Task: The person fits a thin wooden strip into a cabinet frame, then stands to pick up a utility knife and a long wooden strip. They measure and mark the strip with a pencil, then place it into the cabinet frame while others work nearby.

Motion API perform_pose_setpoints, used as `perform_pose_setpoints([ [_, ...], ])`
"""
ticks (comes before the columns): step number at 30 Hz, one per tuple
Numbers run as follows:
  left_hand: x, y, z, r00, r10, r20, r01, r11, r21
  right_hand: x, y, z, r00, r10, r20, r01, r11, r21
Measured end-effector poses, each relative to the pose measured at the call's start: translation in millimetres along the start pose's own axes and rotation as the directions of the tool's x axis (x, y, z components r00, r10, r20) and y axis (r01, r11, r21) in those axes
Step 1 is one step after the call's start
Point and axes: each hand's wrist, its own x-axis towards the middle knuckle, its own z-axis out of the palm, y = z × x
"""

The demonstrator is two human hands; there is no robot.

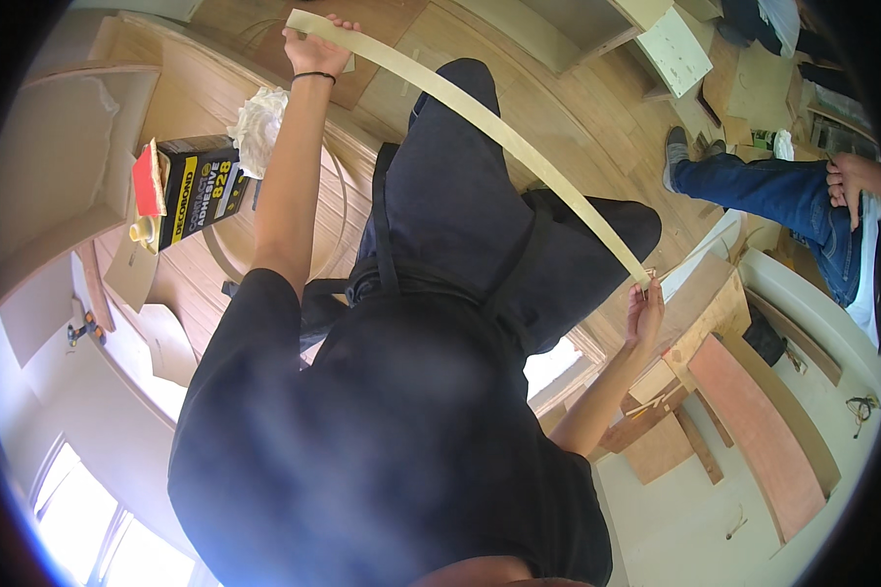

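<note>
Pale veneer strip runs diagonally from upper left to centre right of the frame; your left hand grips one end, your right hand pinches the other.

A long, thin, pale yellow strip of edging stretches between two hands: the left hand grips its far end, the right hand pinches its near end at right. Left of the raised arm stand a black rectangular adhesive tin and a crumpled white rag. Far right, another person's blue-jeaned leg shows.
</note>
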Motion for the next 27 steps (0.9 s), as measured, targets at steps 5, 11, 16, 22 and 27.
perform_pose_setpoints([
  [5,5.7,4.9,-4.9,1.000,0.002,-0.018,-0.001,0.999,0.039,2.9,4.7,-0.6,1.000,-0.026,-0.003,0.026,0.998,0.060],
  [11,2.8,9.3,-7.0,1.000,-0.004,0.007,0.004,1.000,0.023,7.6,9.9,6.2,0.997,-0.073,-0.023,0.074,0.997,0.030],
  [16,-10.1,2.3,5.3,0.999,0.025,-0.044,-0.024,0.999,0.021,7.1,10.4,9.4,0.991,-0.128,-0.039,0.127,0.992,-0.022],
  [22,-18.0,0.6,6.2,0.999,-0.008,-0.046,0.006,0.999,-0.039,0.4,11.9,2.0,0.995,-0.080,-0.054,0.082,0.996,0.038],
  [27,-25.9,1.8,0.3,0.999,-0.040,0.023,0.041,0.998,-0.056,-1.4,14.7,-3.9,0.998,-0.053,-0.028,0.056,0.993,0.108],
])
